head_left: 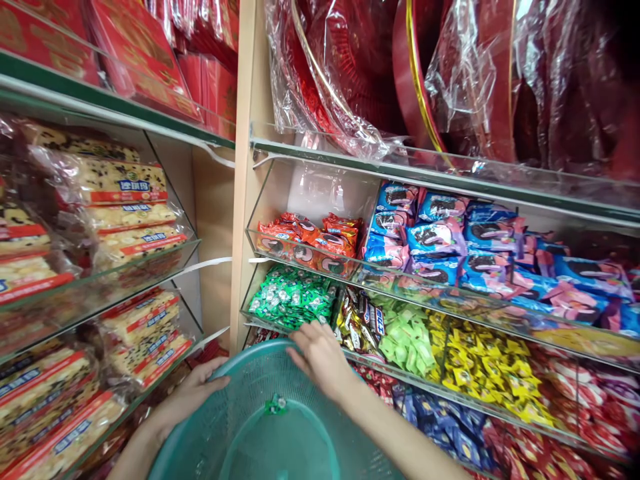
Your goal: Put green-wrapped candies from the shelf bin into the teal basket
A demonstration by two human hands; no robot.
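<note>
A green plastic basket with a perforated wall sits low in front of me. My left hand grips its left rim, thumb over the edge. Above the far rim is my right hand, loosely bent, fingers somewhat apart, close to the lip of a shelf bin; nothing shows in it, though the undersides of its fingers are hidden. Just beyond it lies a heap of green-wrapped candies. Inside the basket, a few small green-wrapped candies rest near the far side of the bottom.
Clear-fronted shelves hold brown-wrapped chocolates, light green candies, yellow candies and blue cookie packs. Packaged pastries fill the left shelves. A wooden upright divides the two sides. Plastic-wrapped red items stand above.
</note>
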